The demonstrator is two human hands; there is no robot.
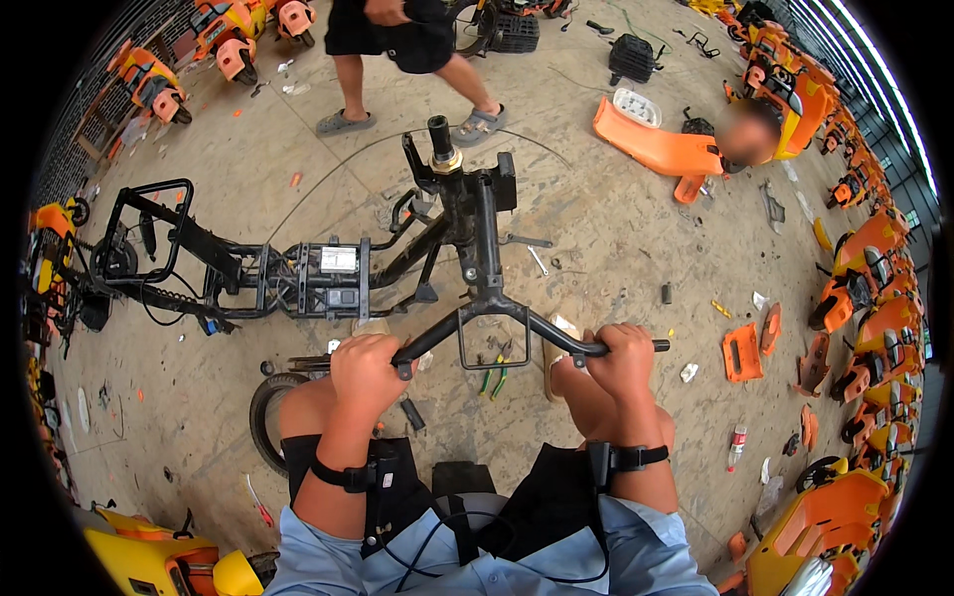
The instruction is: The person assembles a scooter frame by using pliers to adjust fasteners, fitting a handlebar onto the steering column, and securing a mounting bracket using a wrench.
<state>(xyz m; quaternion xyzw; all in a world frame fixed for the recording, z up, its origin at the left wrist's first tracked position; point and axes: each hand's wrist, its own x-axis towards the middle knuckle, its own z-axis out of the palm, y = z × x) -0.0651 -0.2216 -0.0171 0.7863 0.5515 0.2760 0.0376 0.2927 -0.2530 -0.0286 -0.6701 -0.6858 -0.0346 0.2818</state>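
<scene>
Both my hands grip a black scooter handlebar (537, 325) that has a small wire loop at its middle. My left hand (366, 375) is wrapped round the left end, and my right hand (623, 360) is closed near the right end, where a short piece of bare tube sticks out. The bar lies against the front of a black scooter frame (417, 250); whether it is fastened there I cannot make out. A threaded steering stem with a brass-coloured nut (446, 159) rises from the frame's head. The rest of the frame stretches left to a rear rack (164, 233).
Green-handled pliers (494, 379), a wrench (538, 260) and a dark rubber grip (412, 413) lie on the concrete. A wheel (270, 422) is by my left leg. Orange body panels (656, 147) and scooters (865, 248) stand right. Another person (417, 60) walks beyond the frame.
</scene>
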